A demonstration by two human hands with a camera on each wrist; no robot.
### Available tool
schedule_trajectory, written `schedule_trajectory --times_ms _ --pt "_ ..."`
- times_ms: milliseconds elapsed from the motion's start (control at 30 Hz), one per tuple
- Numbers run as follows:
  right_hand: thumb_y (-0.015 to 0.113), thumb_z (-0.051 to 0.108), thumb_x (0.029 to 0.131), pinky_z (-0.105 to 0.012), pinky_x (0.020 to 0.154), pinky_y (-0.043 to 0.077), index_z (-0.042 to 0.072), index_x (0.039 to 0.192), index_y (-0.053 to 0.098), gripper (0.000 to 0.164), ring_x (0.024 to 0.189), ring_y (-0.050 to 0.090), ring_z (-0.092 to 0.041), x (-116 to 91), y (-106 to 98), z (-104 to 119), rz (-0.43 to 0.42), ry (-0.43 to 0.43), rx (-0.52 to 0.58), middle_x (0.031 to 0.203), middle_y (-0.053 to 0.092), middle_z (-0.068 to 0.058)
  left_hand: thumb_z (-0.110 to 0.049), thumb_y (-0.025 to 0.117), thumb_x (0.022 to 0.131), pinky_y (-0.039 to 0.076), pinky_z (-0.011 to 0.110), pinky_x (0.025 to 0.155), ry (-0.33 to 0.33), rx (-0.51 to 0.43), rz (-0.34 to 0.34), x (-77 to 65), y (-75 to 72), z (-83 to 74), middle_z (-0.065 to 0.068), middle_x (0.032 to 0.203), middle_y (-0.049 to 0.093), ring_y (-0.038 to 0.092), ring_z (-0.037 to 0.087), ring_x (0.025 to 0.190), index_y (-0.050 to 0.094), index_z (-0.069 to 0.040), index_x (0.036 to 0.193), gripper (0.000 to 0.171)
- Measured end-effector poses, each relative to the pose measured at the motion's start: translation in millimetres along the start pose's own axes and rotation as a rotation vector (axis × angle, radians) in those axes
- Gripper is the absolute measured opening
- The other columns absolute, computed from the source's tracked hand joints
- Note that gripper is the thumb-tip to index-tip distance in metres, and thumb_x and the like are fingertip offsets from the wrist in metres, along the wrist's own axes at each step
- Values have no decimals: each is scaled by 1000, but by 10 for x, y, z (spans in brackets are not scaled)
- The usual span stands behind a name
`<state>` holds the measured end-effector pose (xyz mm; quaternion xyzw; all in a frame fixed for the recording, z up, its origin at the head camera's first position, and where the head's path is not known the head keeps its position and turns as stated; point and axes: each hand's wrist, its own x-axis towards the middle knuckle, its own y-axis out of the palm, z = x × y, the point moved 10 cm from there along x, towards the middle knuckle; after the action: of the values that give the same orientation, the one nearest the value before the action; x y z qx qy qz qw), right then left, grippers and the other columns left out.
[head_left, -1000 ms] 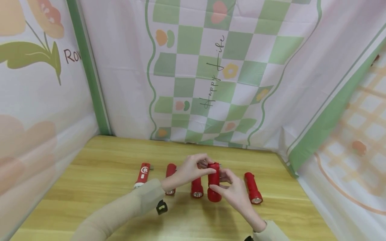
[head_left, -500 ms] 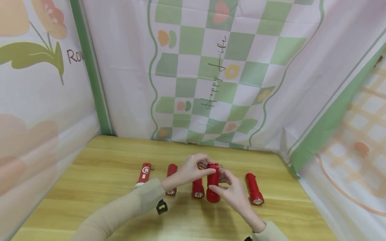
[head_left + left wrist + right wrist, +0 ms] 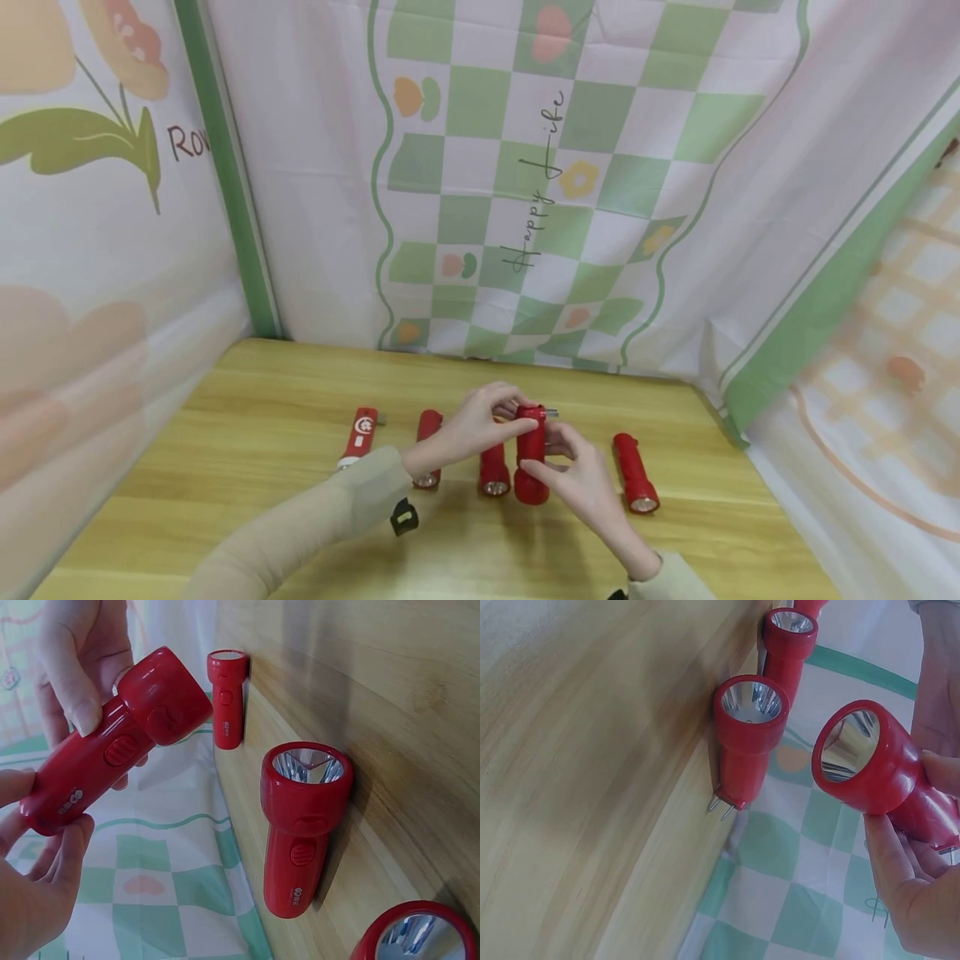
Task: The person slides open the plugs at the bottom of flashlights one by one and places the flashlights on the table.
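Observation:
Both hands hold a red flashlight (image 3: pixel 532 454) above the table, its head pointing down toward me. My left hand (image 3: pixel 474 427) pinches the tail end between thumb and fingers. From the other side, my right hand (image 3: pixel 581 475) grips it just behind the head. Two metal plug prongs (image 3: pixel 552 412) stick out sideways from the tail, to the right. In the left wrist view a ribbed switch shows on the flashlight body (image 3: pixel 90 765). The right wrist view shows its reflector (image 3: pixel 851 746) from the front.
Several other flashlights lie on the wooden table (image 3: pixel 420 558): one red with a white label (image 3: pixel 362 431) at left, two red ones partly behind the left arm and hand, and a red one (image 3: pixel 636 475) at right. Patterned cloth (image 3: pixel 487 208) encloses the table's back and sides.
The prongs at the held flashlight's tail, barely visible a second ago, now stand out to the right. Both hands keep nearly the same grip and place.

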<state>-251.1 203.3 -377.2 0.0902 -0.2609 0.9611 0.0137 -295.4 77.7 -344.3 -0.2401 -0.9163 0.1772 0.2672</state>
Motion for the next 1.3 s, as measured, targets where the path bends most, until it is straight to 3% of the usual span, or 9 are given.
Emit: schedule_trajectory --times_ms 300,633,967,1100,1300 --pt "83 9 78 -28 79 63 4 118 65 44 96 71 -23 6 -22 -52 -8 31 -14 107 73 -13 -26 66 96 56 15 84 -18 33 13 35 62 49 3 112 71 69 10 95 69 -13 114 22" --pt "83 12 78 -29 76 63 4 119 65 45 95 70 -23 21 -35 -98 -11 35 -36 106 74 -13 -19 53 103 56 15 80 -65 46 -8 64 43 106 7 118 69 69 19 101 70 -10 116 23" --pt "83 14 79 -29 76 63 2 119 66 44 95 70 -26 25 -59 -106 -19 26 -34 105 74 -15 -19 57 101 57 14 70 -65 58 4 118 54 141 10 116 69 71 21 97 72 -9 115 23" --pt "83 16 80 -29 76 63 0 119 66 45 95 71 -26 30 -72 -110 -20 23 -44 105 74 -16 -20 60 99 56 14 75 -56 76 6 152 74 170 9 116 70 71 20 98 73 -10 114 22" --pt "82 16 80 -31 80 61 1 119 66 45 94 72 -24 51 -92 -129 -15 13 -92 104 75 -14 -22 62 98 57 15 69 -91 71 12 182 113 232 8 117 71 72 19 98 73 -11 116 23"
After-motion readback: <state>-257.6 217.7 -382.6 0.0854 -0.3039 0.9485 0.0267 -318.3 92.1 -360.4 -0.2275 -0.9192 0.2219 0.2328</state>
